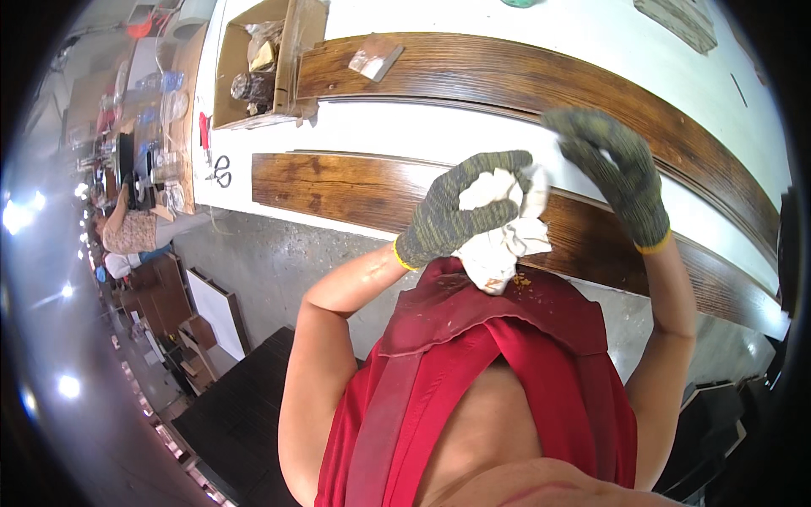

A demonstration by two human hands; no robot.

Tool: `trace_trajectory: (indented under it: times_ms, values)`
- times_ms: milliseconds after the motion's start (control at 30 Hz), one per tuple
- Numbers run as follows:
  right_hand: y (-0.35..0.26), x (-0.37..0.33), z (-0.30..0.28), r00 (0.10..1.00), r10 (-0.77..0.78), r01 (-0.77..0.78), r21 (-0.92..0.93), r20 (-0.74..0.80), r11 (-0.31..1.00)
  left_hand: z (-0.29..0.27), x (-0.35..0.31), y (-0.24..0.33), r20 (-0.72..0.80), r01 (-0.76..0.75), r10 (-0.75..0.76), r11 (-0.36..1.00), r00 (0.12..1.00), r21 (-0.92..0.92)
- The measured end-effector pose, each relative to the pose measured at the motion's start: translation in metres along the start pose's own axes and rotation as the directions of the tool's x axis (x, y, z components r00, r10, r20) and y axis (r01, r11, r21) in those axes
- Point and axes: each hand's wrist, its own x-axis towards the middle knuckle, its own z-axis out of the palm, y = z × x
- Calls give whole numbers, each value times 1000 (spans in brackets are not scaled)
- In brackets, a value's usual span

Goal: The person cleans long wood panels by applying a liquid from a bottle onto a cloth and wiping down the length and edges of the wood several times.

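Left hand [443, 211] has its thumb and fingers closed around one crumpled white rag [498, 245], which bunches out by the near table edge and hangs down in front of the maroon apron [439, 313]. Right hand [625, 173] is half open, fingers and thumb curved with a gap between, up over the planks; fingertips are kinda blurry. Both wear dark green knit gloves, yellow at the cuffs. I count two brown wood-grain planks [329, 180] on the white table [372, 127], one small block [376, 57] on the far plank, one open cardboard box [300, 63], and black-handled scissors [222, 171] off left.
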Motion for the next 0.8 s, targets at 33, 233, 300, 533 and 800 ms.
trace_trajectory:
  times_ms: [33, 233, 300, 533, 800]
  values:
    - [6, 22, 11, 974, -227, 221, -311, 18, 924, -8, -8, -13, -7, -57, 59, 988, 998, 146]
    - [18, 165, 127, 973, -224, 214, -552, 49, 806, -19, -22, -45, -36, -120, 122, 992, 992, 34]
    - [25, 194, 159, 961, -243, 260, -746, 134, 613, -17, -16, -40, -33, -143, 150, 978, 988, 154]
    - [11, 221, 216, 910, -314, 415, -614, 271, 671, -24, -20, -52, -85, -203, 225, 955, 971, 216]
    - [19, 8, -20, 977, 151, -185, -250, -148, 951, -16, -22, -59, -80, -226, 225, 974, 971, -9]
